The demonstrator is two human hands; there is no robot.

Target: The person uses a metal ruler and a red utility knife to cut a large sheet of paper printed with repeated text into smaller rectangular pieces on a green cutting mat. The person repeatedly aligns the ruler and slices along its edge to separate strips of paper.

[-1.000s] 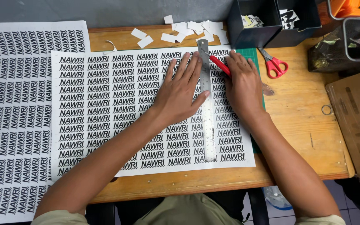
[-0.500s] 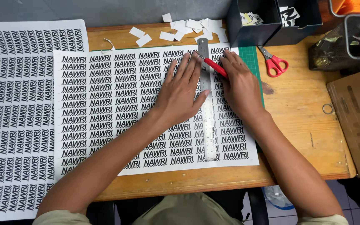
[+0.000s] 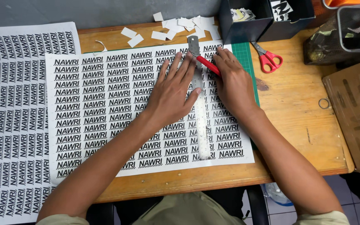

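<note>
A white sheet [image 3: 101,108] printed with rows of black labels lies on a wooden table [image 3: 296,125]. A long steel ruler [image 3: 200,116] runs lengthwise across its right part. My left hand [image 3: 172,93] lies flat with fingers spread, pressing on the ruler and the sheet. My right hand [image 3: 232,83] grips a red-handled craft knife [image 3: 208,65], whose tip meets the ruler's right edge near the top of the sheet. A green cutting mat [image 3: 246,62] shows under the sheet's right edge.
A second printed sheet [image 3: 9,125] hangs off the left. Cut white paper pieces [image 3: 180,27] lie at the back. Red scissors [image 3: 267,58] rest right of the mat. Black boxes [image 3: 267,16] stand at the back right, a cardboard piece [image 3: 355,112] and small ring [image 3: 324,103] at right.
My right hand with the knife has slid up along the ruler toward the sheet's top edge. My left hand stays pressed on the ruler.
</note>
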